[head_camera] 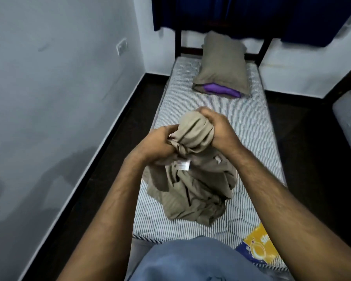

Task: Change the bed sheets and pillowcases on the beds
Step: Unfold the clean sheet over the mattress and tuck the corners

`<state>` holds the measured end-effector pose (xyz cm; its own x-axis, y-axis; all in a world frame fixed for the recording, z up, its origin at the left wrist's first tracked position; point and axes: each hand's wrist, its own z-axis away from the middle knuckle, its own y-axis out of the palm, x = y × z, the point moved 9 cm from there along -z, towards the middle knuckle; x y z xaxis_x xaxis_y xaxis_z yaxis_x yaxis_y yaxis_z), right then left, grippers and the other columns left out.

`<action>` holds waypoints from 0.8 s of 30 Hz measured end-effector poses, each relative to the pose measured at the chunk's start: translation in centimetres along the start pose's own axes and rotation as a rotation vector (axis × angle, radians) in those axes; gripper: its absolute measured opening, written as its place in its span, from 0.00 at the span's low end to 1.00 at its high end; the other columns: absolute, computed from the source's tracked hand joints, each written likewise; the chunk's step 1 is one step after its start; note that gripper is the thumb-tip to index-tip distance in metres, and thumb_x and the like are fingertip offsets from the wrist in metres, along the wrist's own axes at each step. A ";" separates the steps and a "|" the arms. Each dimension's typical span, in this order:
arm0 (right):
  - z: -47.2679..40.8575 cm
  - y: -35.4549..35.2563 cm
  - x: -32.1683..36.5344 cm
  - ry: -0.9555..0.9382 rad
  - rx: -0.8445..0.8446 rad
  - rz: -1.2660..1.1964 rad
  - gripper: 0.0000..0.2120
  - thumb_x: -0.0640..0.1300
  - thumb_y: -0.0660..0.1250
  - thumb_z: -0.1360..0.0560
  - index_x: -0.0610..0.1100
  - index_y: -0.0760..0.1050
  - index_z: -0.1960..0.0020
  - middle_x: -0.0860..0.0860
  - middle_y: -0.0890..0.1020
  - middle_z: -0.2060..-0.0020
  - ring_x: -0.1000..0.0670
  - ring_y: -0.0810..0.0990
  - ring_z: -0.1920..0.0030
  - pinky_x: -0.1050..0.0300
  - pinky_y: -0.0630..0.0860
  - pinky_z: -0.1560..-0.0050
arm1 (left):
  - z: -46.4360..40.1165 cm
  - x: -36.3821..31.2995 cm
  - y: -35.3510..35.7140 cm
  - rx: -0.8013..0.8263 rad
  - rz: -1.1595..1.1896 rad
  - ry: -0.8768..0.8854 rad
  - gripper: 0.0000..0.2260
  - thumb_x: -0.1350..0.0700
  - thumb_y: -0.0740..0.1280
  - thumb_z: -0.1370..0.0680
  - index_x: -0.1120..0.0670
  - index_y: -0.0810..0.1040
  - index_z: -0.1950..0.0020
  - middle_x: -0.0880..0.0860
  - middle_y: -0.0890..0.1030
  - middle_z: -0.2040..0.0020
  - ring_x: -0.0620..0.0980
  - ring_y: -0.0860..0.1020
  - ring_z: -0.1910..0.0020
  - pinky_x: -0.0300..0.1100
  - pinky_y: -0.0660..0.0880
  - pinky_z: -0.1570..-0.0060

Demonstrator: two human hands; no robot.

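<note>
On mattress [249, 126], fists [162, 142] round sheet [193, 179].

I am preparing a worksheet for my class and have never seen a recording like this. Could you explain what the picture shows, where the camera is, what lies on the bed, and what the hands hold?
There is no machine here: a person wears a camera on the head, looking down at their own arms. The left hand and right hand both grip a bunched tan sheet, whose lower part rests on a bare striped mattress. At the far end lies a pillow in a tan pillowcase, with purple showing at its open end. A pale wall runs along the left.
</note>
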<state>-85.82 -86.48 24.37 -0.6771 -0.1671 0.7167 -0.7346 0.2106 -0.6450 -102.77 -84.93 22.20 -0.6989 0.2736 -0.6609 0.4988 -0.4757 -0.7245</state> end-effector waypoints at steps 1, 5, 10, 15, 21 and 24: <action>0.8 2.2 -3.6 0.167 0.208 0.181 0.14 0.39 0.65 0.23 0.47 0.78 0.38 0.45 0.82 0.45 0.43 0.80 0.43 0.50 0.76 0.40 | -0.1 0.8 -0.1 -0.036 0.013 -0.040 0.19 0.55 0.70 0.28 0.39 0.80 0.39 0.44 0.86 0.52 0.44 0.83 0.48 0.38 0.79 0.48; 10.8 7.3 -13.3 0.542 1.118 0.570 0.13 0.52 0.74 0.29 0.52 0.79 0.45 0.53 0.82 0.51 0.46 0.81 0.49 0.53 0.78 0.48 | 0.1 6.0 1.1 -0.115 -0.306 -0.312 0.14 0.46 0.67 0.28 0.42 0.83 0.44 0.50 0.85 0.49 0.54 0.82 0.47 0.47 0.79 0.47; 10.2 6.7 -18.3 0.684 0.528 0.342 0.19 0.40 0.71 0.26 0.44 0.78 0.35 0.42 0.79 0.40 0.40 0.79 0.41 0.52 0.74 0.42 | -0.3 10.7 7.3 -0.164 -0.240 -0.506 0.21 0.42 0.57 0.20 0.55 0.78 0.38 0.61 0.80 0.40 0.65 0.79 0.43 0.53 0.74 0.44; 11.8 6.7 -27.7 0.894 0.211 0.352 0.22 0.54 0.68 0.23 0.36 0.79 0.40 0.34 0.80 0.44 0.34 0.79 0.43 0.47 0.76 0.45 | -2.0 18.3 15.6 -0.433 0.836 -0.694 0.24 0.44 0.60 0.23 0.53 0.75 0.30 0.50 0.81 0.44 0.51 0.81 0.45 0.49 0.76 0.39; 17.4 16.3 -38.7 1.256 0.112 -0.019 0.29 0.61 0.54 0.17 0.41 0.70 0.27 0.35 0.74 0.32 0.33 0.72 0.32 0.44 0.69 0.34 | -7.1 27.8 27.0 -0.405 0.977 -0.656 0.36 0.40 0.67 0.28 0.49 0.63 0.21 0.52 0.75 0.28 0.50 0.77 0.32 0.53 0.75 0.33; 19.7 22.5 -42.6 1.283 -0.017 -0.171 0.28 0.56 0.61 0.18 0.40 0.64 0.24 0.38 0.71 0.29 0.35 0.71 0.30 0.46 0.67 0.30 | -9.0 28.4 31.2 -0.256 0.737 -0.707 0.38 0.50 0.67 0.26 0.45 0.55 0.18 0.49 0.69 0.25 0.49 0.74 0.32 0.54 0.69 0.28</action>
<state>-74.35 -93.60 -25.84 -0.0431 0.8431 0.5361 -0.7999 0.2923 -0.5241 -102.51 -84.48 -20.93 -0.2775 -0.6006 -0.7498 0.9579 -0.1129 -0.2640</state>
